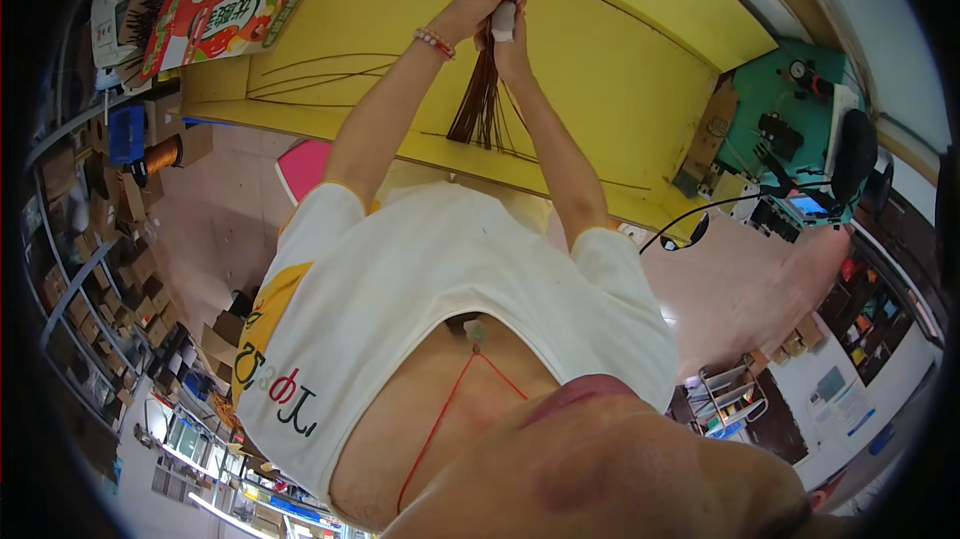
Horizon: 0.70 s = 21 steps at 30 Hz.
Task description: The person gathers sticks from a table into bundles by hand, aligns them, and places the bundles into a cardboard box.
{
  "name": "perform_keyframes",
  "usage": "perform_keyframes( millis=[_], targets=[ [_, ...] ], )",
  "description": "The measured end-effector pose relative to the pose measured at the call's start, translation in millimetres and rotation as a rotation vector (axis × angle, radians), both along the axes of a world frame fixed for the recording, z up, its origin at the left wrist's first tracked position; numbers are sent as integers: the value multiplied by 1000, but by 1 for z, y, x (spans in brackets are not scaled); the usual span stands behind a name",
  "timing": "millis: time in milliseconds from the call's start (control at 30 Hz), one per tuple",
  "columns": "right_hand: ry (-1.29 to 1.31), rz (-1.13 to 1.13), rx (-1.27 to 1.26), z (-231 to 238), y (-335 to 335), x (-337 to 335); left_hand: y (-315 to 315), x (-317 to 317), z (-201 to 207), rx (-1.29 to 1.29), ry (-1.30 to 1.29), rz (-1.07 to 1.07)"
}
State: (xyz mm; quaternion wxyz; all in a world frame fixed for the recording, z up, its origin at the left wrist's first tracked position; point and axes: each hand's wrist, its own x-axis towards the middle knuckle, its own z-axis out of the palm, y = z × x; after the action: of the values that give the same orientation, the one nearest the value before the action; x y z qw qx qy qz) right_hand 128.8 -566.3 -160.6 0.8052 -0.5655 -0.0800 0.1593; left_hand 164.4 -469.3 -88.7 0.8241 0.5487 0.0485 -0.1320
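Observation:
A bundle of thin dark red-brown wires point(477, 109) stands between my hands over the yellow table, its lower ends fanned out toward the near edge. My left hand point(488, 1) is closed round the upper part of the bundle, thumb across it. Just to the right, my right hand point(513, 44) grips the same bundle, its fingers partly hidden. A white band or wrap point(503, 22) shows on the wires between the two hands. The bundle's top runs out of view at the upper edge.
Several loose wires point(325, 74) lie on the yellow table point(620, 89), left of my arms. A red and white printed carton point(225, 14) sits at the far left, beside more dark wire. On the right are a green work surface point(745, 104) with equipment and a black cable point(690, 211).

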Motion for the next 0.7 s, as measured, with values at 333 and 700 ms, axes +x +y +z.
perform_keyframes(
  millis=[333, 700],
  targets=[
    [314, -357, 323, -6, -5, 22, -33, -10, -29, 116, 47, 214],
    [160, 462, -434, -7, -60, -30, -28, -14, -49, 446, 94, 341]
  ],
)
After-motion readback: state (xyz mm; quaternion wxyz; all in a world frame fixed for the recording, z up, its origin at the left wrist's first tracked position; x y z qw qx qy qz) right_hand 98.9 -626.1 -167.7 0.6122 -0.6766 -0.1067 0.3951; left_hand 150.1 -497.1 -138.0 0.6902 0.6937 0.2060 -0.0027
